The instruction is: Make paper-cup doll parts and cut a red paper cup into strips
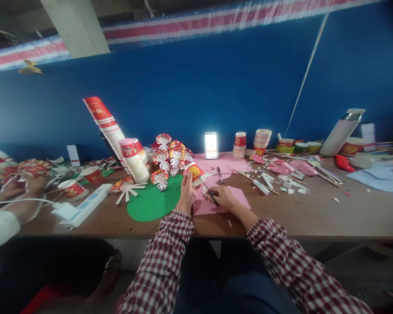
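My left hand [187, 195] is closed on a red paper cup [194, 170] with a gold print and a white rim, held up over the pink paper [239, 198]. In my right hand [223, 197] is a pair of scissors [210, 192] with dark handles. Their thin blades point up and left towards the cup; whether they touch it I cannot tell. Behind my right hand lies a black pen [219, 174]. A green paper sheet [150, 203] lies left of my left hand, with several cut-out paper figures [176, 156] standing along its back edge.
Stacked paper cups [134, 161] lean at the left, beside a white power strip [88, 205]. Another person's hands [28, 185] work at the far left. Paper scraps [294, 185], glue tubes [261, 187] and sticks lie to the right, before a white flask [342, 133].
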### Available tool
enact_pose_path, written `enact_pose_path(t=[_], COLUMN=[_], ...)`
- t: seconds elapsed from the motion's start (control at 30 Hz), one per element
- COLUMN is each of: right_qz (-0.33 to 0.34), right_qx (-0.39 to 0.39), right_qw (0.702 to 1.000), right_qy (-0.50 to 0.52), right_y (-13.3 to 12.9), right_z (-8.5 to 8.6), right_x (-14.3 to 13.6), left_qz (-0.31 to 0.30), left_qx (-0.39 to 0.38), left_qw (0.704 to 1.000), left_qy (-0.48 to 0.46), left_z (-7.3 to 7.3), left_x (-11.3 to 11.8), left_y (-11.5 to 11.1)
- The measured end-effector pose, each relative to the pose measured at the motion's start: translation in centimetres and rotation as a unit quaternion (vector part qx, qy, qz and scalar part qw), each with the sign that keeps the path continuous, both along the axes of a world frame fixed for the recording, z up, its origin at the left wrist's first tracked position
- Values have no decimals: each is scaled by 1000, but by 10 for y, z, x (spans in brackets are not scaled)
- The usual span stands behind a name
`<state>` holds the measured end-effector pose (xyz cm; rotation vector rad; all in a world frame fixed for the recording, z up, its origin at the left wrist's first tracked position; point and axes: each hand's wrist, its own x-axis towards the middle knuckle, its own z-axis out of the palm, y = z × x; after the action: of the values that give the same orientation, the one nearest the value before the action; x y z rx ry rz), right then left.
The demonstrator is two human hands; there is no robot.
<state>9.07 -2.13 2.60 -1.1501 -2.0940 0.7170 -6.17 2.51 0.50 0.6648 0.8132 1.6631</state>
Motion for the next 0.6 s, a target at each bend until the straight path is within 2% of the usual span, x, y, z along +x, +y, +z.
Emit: enact_pose_path(t=[0.33,0.6], right_qz=[1,-17], right_qx=[-6,0], right_qw=[1000,1000], right_qy=[4,3], right_y=[1,3], right_z=[-2,-3], right_x=[0,1], left_qz=[-3,-18], left_qx=[3,-6], left_qw=[1000,999], left_qy=[7,28], left_z=[-8,-4], left_x=[-1,3], left_y=[4,1])
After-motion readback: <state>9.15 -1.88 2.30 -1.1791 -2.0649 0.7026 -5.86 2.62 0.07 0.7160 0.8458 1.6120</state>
